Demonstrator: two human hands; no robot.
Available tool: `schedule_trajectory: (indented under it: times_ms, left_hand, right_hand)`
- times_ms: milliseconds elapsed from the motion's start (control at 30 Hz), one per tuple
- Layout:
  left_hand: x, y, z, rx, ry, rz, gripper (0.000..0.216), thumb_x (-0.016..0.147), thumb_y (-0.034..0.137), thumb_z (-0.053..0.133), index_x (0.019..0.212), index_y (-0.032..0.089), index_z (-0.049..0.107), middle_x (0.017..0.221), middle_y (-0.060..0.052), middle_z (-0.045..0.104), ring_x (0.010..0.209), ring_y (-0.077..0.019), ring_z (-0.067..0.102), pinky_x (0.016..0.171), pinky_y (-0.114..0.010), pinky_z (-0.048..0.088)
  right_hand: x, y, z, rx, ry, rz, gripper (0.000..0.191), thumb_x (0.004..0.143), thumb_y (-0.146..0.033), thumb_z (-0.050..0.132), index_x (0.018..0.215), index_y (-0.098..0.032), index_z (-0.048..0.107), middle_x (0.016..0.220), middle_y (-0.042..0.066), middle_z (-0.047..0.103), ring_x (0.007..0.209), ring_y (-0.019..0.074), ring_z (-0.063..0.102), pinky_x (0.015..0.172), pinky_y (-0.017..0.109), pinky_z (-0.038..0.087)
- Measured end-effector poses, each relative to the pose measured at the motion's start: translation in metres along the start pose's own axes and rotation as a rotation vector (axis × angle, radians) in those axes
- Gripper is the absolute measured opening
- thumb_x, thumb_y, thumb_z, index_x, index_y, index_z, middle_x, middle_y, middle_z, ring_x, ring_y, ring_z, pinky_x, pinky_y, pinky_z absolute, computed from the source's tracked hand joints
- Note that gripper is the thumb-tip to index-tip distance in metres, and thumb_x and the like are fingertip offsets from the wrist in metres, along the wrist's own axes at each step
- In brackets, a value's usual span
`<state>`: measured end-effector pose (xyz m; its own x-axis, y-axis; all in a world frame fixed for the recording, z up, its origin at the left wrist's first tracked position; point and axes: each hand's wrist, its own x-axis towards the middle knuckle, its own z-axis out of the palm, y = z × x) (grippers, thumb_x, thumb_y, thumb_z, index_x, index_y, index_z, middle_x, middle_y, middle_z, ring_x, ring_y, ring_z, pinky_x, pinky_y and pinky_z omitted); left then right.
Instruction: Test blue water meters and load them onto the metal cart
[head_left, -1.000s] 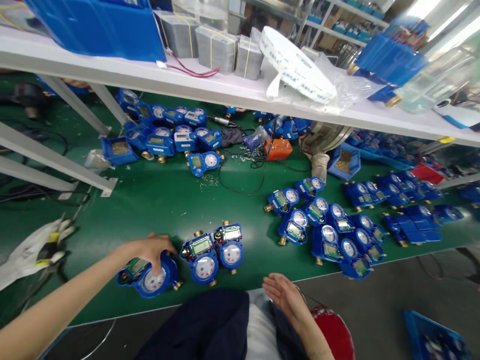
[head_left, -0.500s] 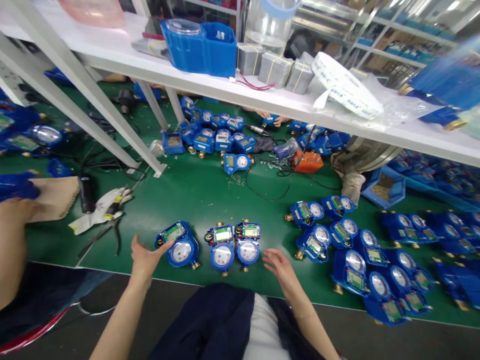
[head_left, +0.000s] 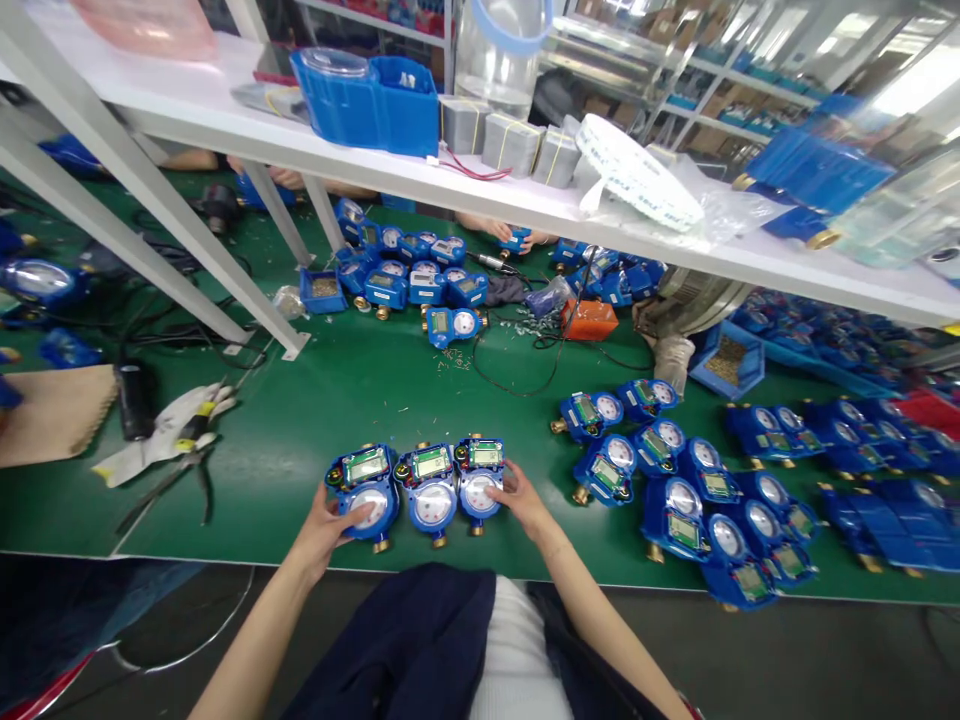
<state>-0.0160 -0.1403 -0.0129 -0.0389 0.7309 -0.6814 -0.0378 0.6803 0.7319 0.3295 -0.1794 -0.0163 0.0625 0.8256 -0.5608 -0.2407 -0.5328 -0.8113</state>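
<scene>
Three blue water meters with open circuit boards and small displays stand side by side near the bench's front edge. My left hand (head_left: 322, 530) grips the left water meter (head_left: 369, 505), thumb across its dial and fingers along its outer side. The middle water meter (head_left: 433, 500) sits between the outer two, untouched by either hand. Around the right side of the right water meter (head_left: 478, 492) my right hand (head_left: 523, 503) is closed, its thumb at the dial. All three lie flat, close together, brass ends toward me.
More water meters (head_left: 682, 497) stand in groups to the right. Pliers (head_left: 196, 465) and a black-handled tool (head_left: 135, 400) lie left. Farther back are an orange box (head_left: 589, 320), cables and a co-worker's hands (head_left: 534, 239). A white shelf (head_left: 352, 172) crosses above the bench.
My left hand has turned the left meter straighter and pushed it right, beside the middle one. My right hand has moved left onto the right meter. The camera view has shifted slightly.
</scene>
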Motion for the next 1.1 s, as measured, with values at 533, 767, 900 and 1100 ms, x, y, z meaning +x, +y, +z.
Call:
schedule_trajectory:
  times_ms: [533, 767, 900, 1100]
  left_hand:
    - [0.039, 0.115, -0.019, 0.643, -0.2, 0.342, 0.056, 0.064, 0.059, 0.069, 0.101, 0.016, 0.068, 0.108, -0.011, 0.068, 0.105, -0.0293, 0.06, 0.097, -0.04, 0.041]
    - [0.077, 0.109, 0.009, 0.617, -0.375, 0.232, 0.045, 0.051, 0.052, 0.078, 0.073, 0.013, 0.068, 0.076, -0.01, 0.072, 0.075, -0.0228, 0.065, 0.074, -0.032, 0.049]
    - [0.088, 0.104, 0.01, 0.679, -0.302, 0.233, 0.041, 0.046, 0.047, 0.08, 0.066, 0.015, 0.064, 0.063, -0.005, 0.067, 0.066, -0.0214, 0.062, 0.063, -0.029, 0.045]
    - [0.094, 0.101, 0.012, 0.81, -0.198, 0.254, 0.037, 0.046, 0.042, 0.08, 0.066, 0.015, 0.064, 0.062, -0.003, 0.066, 0.064, -0.0209, 0.06, 0.057, -0.027, 0.038]
  right_hand:
    - [0.019, -0.098, 0.043, -1.06, -0.028, -0.421, 0.026, 0.087, -0.031, 0.054, 0.111, -0.026, 0.064, 0.125, 0.005, 0.061, 0.124, 0.0232, 0.047, 0.108, 0.047, 0.025]
    - [0.066, -0.108, 0.08, -1.24, -0.204, -0.281, 0.013, 0.077, -0.03, 0.071, 0.09, -0.032, 0.072, 0.104, 0.0, 0.073, 0.111, 0.0276, 0.056, 0.102, 0.068, 0.004]
    - [0.073, -0.1, 0.089, -1.26, -0.23, -0.272, 0.013, 0.078, -0.036, 0.07, 0.09, -0.031, 0.073, 0.1, 0.002, 0.073, 0.108, 0.028, 0.057, 0.101, 0.069, 0.008]
    - [0.08, -0.096, 0.094, -1.283, -0.212, -0.283, 0.014, 0.078, -0.038, 0.07, 0.087, -0.027, 0.073, 0.094, 0.004, 0.074, 0.1, 0.0247, 0.061, 0.101, 0.067, 0.01]
